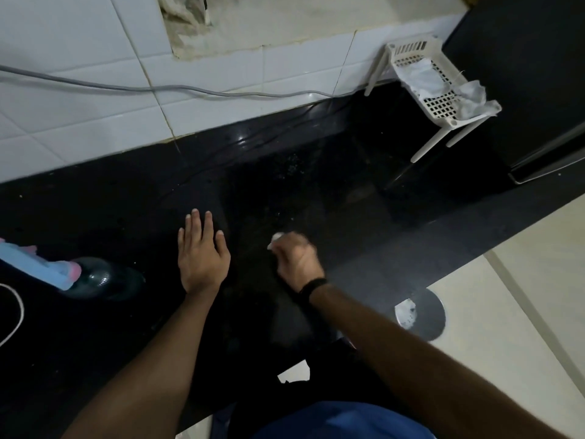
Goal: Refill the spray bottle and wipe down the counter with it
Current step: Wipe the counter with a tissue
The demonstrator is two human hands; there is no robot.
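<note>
The black counter runs across the view, with fine droplets glinting near its middle. My left hand lies flat on it, palm down, fingers spread. My right hand is clenched around a small white cloth or wad, of which only a bit shows past the knuckles, pressed to the counter. The spray bottle, with a light blue and pink head and a clear body, stands at the left edge, apart from both hands.
A white slotted rack with crumpled cloths stands at the back right beside a dark appliance. A grey cable runs along the white tiled wall. A white cord loops at far left. Floor and a round drain lie right.
</note>
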